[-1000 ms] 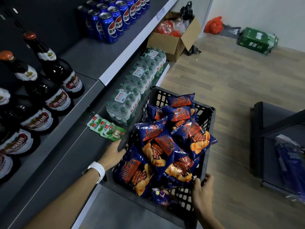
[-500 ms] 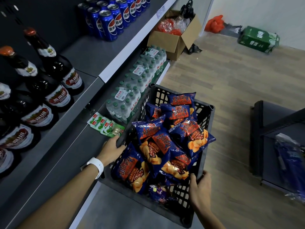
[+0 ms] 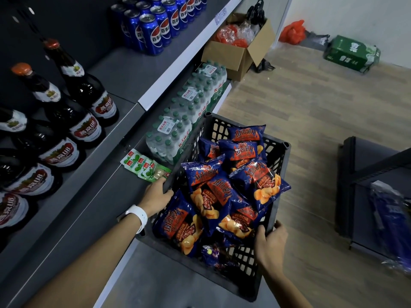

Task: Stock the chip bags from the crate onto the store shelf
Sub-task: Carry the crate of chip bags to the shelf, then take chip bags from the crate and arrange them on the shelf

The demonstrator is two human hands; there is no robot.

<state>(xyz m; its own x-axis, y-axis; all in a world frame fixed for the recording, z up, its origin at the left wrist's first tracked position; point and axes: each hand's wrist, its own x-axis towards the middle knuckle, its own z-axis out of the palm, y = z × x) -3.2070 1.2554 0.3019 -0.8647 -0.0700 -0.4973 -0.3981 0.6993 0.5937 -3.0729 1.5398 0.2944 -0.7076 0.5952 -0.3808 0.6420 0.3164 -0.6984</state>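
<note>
A person's left hand (image 3: pixel 156 195) and right hand (image 3: pixel 270 243) each grasp a side rim of one black plastic crate (image 3: pixel 280 165) at centre frame, its left edge against the grey store shelf (image 3: pixel 93 196). About nine blue chip bags (image 3: pixel 213 196) lie heaped inside. At left stand at least seven beer bottles (image 3: pixel 86 90); blue cola cans (image 3: pixel 153 30) cluster at the top; three shrink-wrapped water packs (image 3: pixel 173 134) sit beside the crate.
</note>
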